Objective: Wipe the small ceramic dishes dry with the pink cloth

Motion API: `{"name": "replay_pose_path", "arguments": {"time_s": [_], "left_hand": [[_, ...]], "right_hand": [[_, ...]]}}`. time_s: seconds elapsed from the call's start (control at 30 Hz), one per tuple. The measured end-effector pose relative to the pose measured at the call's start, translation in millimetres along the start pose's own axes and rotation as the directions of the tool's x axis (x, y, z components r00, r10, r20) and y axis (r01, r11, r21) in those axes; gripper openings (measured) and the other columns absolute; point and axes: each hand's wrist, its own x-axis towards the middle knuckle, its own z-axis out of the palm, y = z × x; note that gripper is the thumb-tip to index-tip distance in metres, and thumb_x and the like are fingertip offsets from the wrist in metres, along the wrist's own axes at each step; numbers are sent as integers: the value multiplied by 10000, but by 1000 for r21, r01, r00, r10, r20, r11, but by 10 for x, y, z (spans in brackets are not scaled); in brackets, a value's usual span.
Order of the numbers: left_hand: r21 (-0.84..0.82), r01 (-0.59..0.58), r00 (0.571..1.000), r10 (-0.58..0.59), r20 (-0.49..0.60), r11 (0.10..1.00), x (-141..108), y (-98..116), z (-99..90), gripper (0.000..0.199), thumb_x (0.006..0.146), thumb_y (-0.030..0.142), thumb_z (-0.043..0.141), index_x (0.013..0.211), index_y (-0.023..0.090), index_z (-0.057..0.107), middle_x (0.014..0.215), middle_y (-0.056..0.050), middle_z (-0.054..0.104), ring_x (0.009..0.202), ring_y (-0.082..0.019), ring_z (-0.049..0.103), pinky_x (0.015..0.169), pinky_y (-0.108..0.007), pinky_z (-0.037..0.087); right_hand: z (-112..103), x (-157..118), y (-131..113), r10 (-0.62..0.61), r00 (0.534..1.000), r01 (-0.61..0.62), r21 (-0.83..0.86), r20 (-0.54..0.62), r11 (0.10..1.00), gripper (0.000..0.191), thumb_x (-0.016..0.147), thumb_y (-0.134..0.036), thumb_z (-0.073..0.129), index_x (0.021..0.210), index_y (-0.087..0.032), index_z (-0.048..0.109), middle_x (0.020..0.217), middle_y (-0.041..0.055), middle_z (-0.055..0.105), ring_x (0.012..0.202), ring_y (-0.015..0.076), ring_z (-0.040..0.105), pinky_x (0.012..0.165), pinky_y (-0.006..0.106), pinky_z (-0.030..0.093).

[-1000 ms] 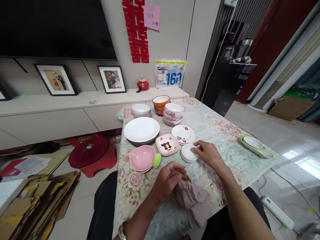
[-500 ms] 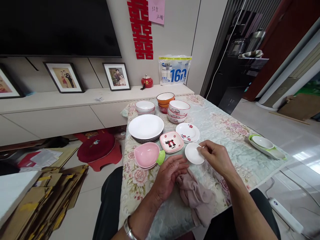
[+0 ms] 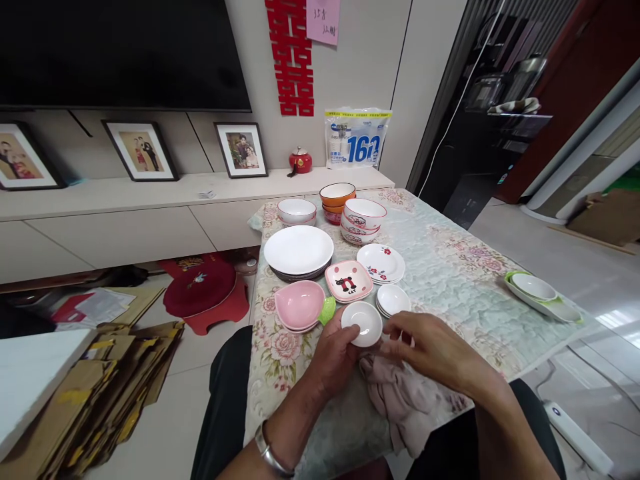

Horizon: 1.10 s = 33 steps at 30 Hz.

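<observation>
My left hand (image 3: 336, 357) grips a small white saucer (image 3: 367, 321), thumb on its inside and the fingers under it. My right hand (image 3: 425, 343) is just right of that saucer, fingers bent and apart, with nothing visible in them. Below both hands lies a crumpled mauve cloth (image 3: 403, 403). Behind the right hand's fingers stands a short stack of small white saucers (image 3: 394, 299). A square pink cat dish (image 3: 349, 272) and pink leaf-handled bowls (image 3: 300, 303) sit beyond the left hand.
Farther back on the flowered tablecloth (image 3: 440, 267) are white oval plates (image 3: 300, 248), flower-patterned plates (image 3: 383, 257), white bowls (image 3: 364, 212), another white bowl (image 3: 297, 209) and orange bowls (image 3: 337, 193). Green-rimmed dishes (image 3: 537, 290) are at the right edge. A red stool (image 3: 205, 297) stands left.
A small white saucer has come off its stack and is now in my left hand, which has closed on it. My right hand has let go of it and moved slightly nearer me.
</observation>
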Motion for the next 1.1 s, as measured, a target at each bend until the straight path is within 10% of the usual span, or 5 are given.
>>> {"name": "replay_pose_path", "arguments": {"time_s": [0.23, 0.4, 0.63, 0.93, 1.1], "left_hand": [[-1, -18, 998, 17, -61, 1000, 7, -12, 48, 513, 615, 118, 604, 1120, 181, 661, 965, -43, 733, 1016, -251, 639, 861, -340, 495], [-16, 4, 999, -5, -40, 1000, 6, -4, 33, 540, 572, 92, 590, 1101, 187, 649, 968, -45, 719, 984, -251, 634, 817, -328, 496], [-28, 30, 995, -28, 91, 999, -12, 1, 39, 586, 541, 28, 577, 1103, 181, 642, 1007, -52, 704, 961, -249, 629, 819, -357, 503], [-125, 61, 971, -30, 238, 990, -30, -32, -14, 668, 658, 51, 720, 1297, 220, 617, 1284, -71, 672, 1286, -290, 524, 1078, -383, 359], [-139, 23, 971, 12, 240, 990, -18, -67, -51, 707, 742, 202, 810, 1396, 269, 549, 1478, -75, 537, 1414, -282, 399, 1150, -394, 294]], "right_hand": [[273, -55, -91, 6, 980, 29, -174, 199, 984, 214, 795, -236, 680, 1009, -220, 668, 1029, 67, 689, 912, 267, 648, 727, 330, 427], [52, -87, 29, -140, 985, 141, -5, 98, 990, 149, 912, -241, 552, 950, -257, 695, 931, 22, 723, 860, 211, 654, 754, 300, 453], [8, -23, 60, -48, 952, 60, 30, -301, 998, 256, 933, -335, 538, 1140, -264, 673, 1067, 56, 724, 945, 237, 660, 779, 315, 492], [501, 301, -46, 80, 923, -162, -190, -377, 968, 181, 860, -133, 547, 996, -154, 665, 948, 97, 647, 785, 231, 620, 645, 302, 394], [409, 263, -5, -67, 941, 105, 97, -332, 990, 168, 904, -191, 574, 1040, -183, 672, 928, 61, 645, 860, 216, 603, 743, 314, 430]]}}
